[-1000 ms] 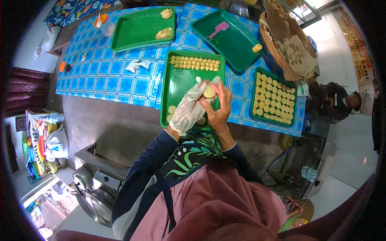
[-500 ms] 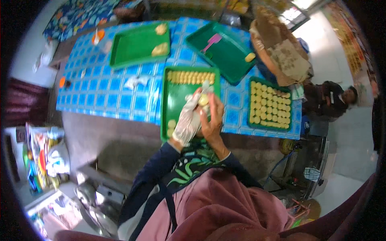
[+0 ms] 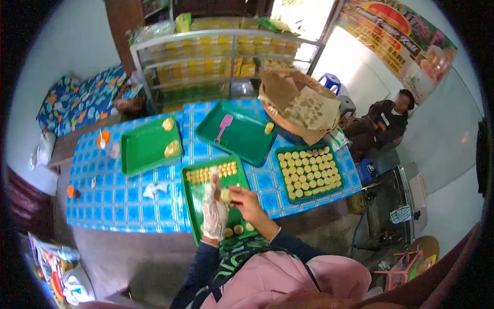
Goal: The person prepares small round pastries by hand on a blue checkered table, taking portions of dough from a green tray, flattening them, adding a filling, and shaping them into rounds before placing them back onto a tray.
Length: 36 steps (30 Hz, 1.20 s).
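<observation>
the pale dough round [image 3: 225, 195] is up between the two hands, above the green tray [image 3: 193, 206] at the near edge of the worktop [image 3: 134, 208]. the bare right hand [image 3: 248, 203] holds it from the right: thumb and fingers are drawn in to a narrow pinch at its edge. the left hand [image 3: 215, 216], in a thin clear glove, stands upright against the other side, its fingers straight and close together; whether they grip the piece or only back it up, i cannot tell.

judging by its look, the round is light and soft, closer to putty than to bread. it probably dents under a hard squeeze and may crack at the rim if bent, so a broad, gentle hold around its side seems best, with the palm beneath and no single fingertip digging in. the glove likely slides on it more easily than bare skin does, or clings a little if the dough is tacky; the surface is too small to tell.

the small yellow balls [image 3: 211, 173] sit packed in rows at the tray's far end, so lifting one calls for a light pinch that spares its neighbours. flat rounds [image 3: 238, 229] lie near the wrists, partly hidden.
</observation>
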### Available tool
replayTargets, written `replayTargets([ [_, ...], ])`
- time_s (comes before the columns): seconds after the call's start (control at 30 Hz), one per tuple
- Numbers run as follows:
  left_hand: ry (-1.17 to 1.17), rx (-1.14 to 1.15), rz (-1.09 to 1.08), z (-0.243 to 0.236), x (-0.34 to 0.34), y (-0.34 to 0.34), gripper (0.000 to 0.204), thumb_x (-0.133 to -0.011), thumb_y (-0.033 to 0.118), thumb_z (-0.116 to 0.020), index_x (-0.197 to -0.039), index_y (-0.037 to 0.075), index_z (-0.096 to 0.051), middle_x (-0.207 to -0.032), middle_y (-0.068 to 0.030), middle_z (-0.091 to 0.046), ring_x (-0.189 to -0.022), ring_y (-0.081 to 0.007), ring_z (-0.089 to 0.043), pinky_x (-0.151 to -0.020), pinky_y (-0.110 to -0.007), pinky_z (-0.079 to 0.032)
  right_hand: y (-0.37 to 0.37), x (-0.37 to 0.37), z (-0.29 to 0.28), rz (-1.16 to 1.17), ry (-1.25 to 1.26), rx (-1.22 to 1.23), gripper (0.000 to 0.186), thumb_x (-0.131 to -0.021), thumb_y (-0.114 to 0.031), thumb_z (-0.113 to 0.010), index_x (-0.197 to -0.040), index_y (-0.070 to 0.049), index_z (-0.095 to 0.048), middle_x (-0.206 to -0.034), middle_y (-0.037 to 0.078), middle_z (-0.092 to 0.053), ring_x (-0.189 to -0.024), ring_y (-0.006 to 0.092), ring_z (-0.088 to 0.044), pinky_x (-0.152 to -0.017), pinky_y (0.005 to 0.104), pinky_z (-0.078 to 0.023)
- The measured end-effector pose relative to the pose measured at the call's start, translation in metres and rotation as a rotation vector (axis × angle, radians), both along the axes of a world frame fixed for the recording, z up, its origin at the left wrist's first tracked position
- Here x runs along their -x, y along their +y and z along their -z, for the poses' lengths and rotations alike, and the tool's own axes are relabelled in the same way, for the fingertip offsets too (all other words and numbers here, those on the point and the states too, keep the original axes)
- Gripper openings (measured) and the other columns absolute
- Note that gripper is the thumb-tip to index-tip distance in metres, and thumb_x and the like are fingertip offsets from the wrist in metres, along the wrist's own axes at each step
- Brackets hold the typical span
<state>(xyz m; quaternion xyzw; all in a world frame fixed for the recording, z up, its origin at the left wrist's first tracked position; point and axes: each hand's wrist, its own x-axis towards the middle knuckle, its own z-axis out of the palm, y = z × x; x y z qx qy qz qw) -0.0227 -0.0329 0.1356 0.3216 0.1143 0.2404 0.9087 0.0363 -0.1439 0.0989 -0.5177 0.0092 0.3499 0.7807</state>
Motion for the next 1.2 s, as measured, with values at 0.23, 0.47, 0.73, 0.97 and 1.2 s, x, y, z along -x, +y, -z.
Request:
replayTargets([
  [0.23,-0.037,0.064,-0.291,-0.047,0.040,0.055,0.038,-0.104,0.010,-0.045,-0.138,-0.007,-0.045,-0.151,-0.0213,-0.046,-0.136,-0.0345,-0.049,-0.114,-0.042,-0.043,-0.044,-0.075,0.020,-0.080,-0.083,-0.016,0.029,-0.092,-0.008,-0.069,-0.119,0.000,-0.066,-0.109,0.009,-0.072,-0.094,0.0189,-0.068,-0.080,0.0320,-0.056],
  [0.47,0.509,-0.223,-0.528,0.011,0.165,0.067,0.037,-0.093,-0.001,-0.049,-0.129,-0.010,-0.050,-0.134,-0.0229,-0.061,-0.098,-0.0179,-0.066,-0.076,-0.025,-0.054,-0.042,-0.088,0.040,-0.992,-0.994,0.617,0.020,-0.079,-0.002,-0.074,-0.098,0.004,-0.072,-0.090,0.016,-0.073,-0.084,0.0261,-0.071,-0.074,0.0370,-0.054],
  [0.73,0.713,-0.230,-0.291,0.002,0.158,-0.003,0.046,-0.095,0.008,-0.059,-0.134,-0.015,-0.049,-0.124,-0.0220,-0.068,-0.101,-0.0208,-0.072,-0.071,-0.022,-0.057,-0.030,-0.084,0.078,-1.470,-1.362,0.381,0.015,-0.073,-0.007,-0.070,-0.086,0.000,-0.071,-0.078,0.017,-0.063,-0.074,0.0382,-0.061,-0.068,0.0442,-0.048],
  [0.97,0.296,0.052,-0.272,-0.031,0.113,-0.013,0.052,-0.093,0.002,-0.065,-0.140,-0.010,-0.046,-0.141,-0.0280,-0.055,-0.119,-0.0285,-0.064,-0.095,-0.032,-0.055,-0.026,-0.052,0.044,-1.020,-1.426,0.268,0.028,-0.078,0.001,-0.067,-0.104,-0.008,-0.075,-0.117,0.015,-0.062,-0.100,0.0331,-0.062,-0.084,0.0427,-0.053],
  [1.2,0.136,0.142,-0.218,-0.040,0.087,-0.004,0.047,-0.094,0.007,-0.062,-0.138,-0.005,-0.050,-0.137,-0.0249,-0.058,-0.120,-0.0315,-0.063,-0.098,-0.038,-0.054,0.009,0.000,0.000,-0.880,0.149,-0.014,0.020,-0.086,-0.003,-0.074,-0.105,0.002,-0.071,-0.106,0.010,-0.069,-0.088,0.0151,-0.067,-0.068,0.0271,-0.056],
])
